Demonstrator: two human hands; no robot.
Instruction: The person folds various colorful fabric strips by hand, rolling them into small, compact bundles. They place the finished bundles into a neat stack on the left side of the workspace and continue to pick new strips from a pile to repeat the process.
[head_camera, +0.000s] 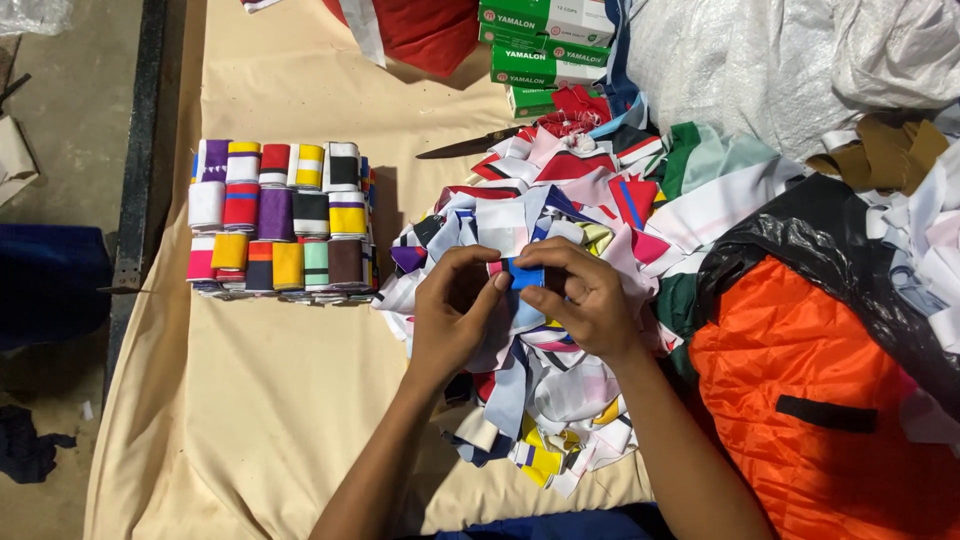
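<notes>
Both the left hand (455, 310) and right hand (580, 295) pinch a blue fabric strip (524, 277); rolling it neatly likely needs even tension and aligned edges.

Cloth all around you.
Your matt blue strip (525, 275) tops soft fabric scraps (560, 230); glossy black plastic bag (830, 245), smooth cream tablecloth (260, 400).
</notes>
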